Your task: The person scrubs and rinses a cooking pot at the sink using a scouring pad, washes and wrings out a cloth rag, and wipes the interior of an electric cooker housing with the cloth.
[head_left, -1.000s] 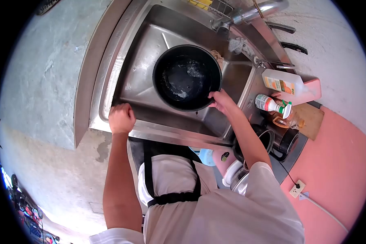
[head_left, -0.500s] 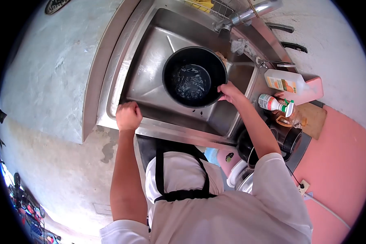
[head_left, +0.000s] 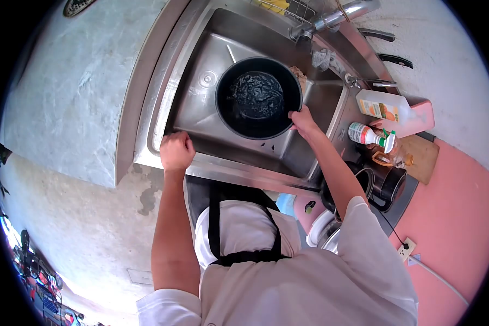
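Observation:
My right hand [head_left: 304,121] is closed on the near right rim of a round black pot [head_left: 258,130]. Its fingers reach over the edge, and part of the grip is hidden. Some clear water [head_left: 257,93] ripples in the bottom of the pot, which is over the stainless steel sink basin [head_left: 198,106]. I cannot tell whether the pot touches the basin floor. At the sink's front left edge, my left hand [head_left: 177,151] rests in a fist with its fingertips curled out of sight; no object shows in it.
The faucet [head_left: 337,19] reaches over the sink's far right corner, beside a grey cloth [head_left: 323,60]. To the right stand a large plastic jug [head_left: 383,106], a spray bottle [head_left: 367,135], a cutting board [head_left: 422,157] and dark pots [head_left: 388,187]. Two knives [head_left: 395,60] lie farther back.
The water in the pot has shifted and now spreads round as if swirling. The pot has moved slightly in the basin, and my right hand keeps its hold. My left hand stays on the sink edge.

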Demonstrator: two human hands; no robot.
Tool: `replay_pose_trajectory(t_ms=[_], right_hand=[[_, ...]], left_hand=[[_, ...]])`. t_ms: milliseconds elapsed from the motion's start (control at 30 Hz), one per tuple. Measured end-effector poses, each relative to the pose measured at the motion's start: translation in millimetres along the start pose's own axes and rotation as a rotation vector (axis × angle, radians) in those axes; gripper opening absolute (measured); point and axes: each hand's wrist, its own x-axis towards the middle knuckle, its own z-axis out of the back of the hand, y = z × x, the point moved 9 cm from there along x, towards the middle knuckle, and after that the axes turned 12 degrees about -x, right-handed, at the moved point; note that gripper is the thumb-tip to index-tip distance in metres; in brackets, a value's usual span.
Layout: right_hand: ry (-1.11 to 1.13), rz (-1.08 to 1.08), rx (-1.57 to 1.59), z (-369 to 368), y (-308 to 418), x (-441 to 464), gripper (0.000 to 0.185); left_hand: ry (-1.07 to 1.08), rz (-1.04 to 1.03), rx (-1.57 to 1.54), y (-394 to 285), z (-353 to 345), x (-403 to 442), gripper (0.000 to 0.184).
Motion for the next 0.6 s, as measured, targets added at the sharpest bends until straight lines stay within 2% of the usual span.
replay_pose_trajectory(t_ms=[33, 100, 133, 233, 300, 367, 433, 500, 567, 600], right_hand=[[0.002, 0.000, 0.003, -1.7, -4.9, -0.2, 0.041], [-0.125, 0.021, 0.212, 3.9, -11.9, -10.6, 0.036], [-0.095, 0.010, 0.233, -1.1, -19.7, -12.7, 0.045], [-0.009, -0.042, 0.260, -21.6, -28.0, -7.7, 0.045], [-0.010, -0.064, 0.299, -35.4, -35.3, 3.3, 0.046], [-0.100, 0.023, 0.437, -34.9, -29.3, 2.2, 0.048], [-0.115, 0.033, 0.410, -39.8, -32.5, -10.0, 0.049], [-0.187, 0.039, 0.394, -43.5, -35.1, -21.9, 0.049], [-0.197, 0.053, 0.394, -52.7, -37.8, -22.1, 0.046], [-0.114, 0.118, 0.507, -64.6, -42.0, -18.4, 0.043]], left_hand=[[-0.006, 0.007, 0.006, 0.5, 0.4, 0.5, 0.006], [-0.009, 0.008, 0.019, 3.4, 3.0, 4.1, 0.006], [-0.004, 0.003, 0.011, 3.0, 2.2, 3.8, 0.006], [0.003, 0.008, 0.002, 0.6, -0.3, 2.7, 0.006], [0.012, 0.016, 0.014, 2.4, 0.5, 1.9, 0.006], [0.008, 0.021, 0.024, 3.0, 0.1, 2.7, 0.006], [0.020, 0.034, 0.032, 2.2, -1.8, 2.6, 0.007], [0.080, 0.095, 0.069, 7.8, -9.5, 7.1, 0.008], [0.108, 0.306, 0.049, 13.5, -17.9, 11.5, 0.018], [-0.006, 0.440, -0.119, 14.3, -15.3, 12.2, 0.023]])
